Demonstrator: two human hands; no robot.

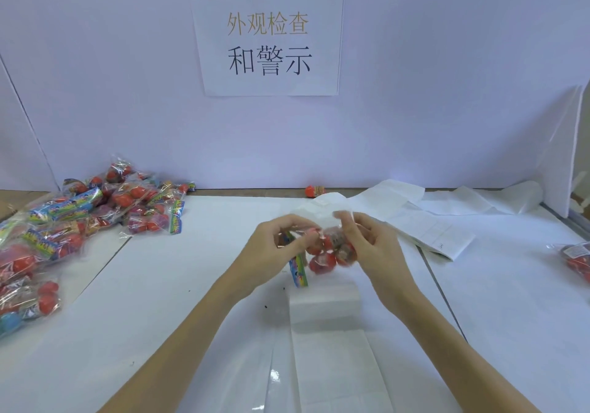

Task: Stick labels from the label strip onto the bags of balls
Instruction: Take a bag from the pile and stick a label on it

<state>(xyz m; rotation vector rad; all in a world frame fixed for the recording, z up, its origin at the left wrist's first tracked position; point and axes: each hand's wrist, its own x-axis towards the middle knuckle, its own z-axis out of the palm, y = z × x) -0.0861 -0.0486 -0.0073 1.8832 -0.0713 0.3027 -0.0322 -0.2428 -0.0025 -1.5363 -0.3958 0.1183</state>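
A clear bag of red balls (329, 253) with a colourful card header is lifted above the white table at the centre. My left hand (274, 250) grips its header side. My right hand (373, 243) pinches the other side, fingers curled at the top of the bag. The picture is blurred there, so I cannot see whether a label is between the fingers. The white label strip (325, 349) runs from under the bag toward me, and more of it lies folded behind my right hand (424, 224).
A heap of bagged balls (79, 218) covers the left of the table. One more bag (574, 259) lies at the right edge. A small red ball (314, 191) sits by the back wall. A paper sign (268, 36) hangs on the white partition.
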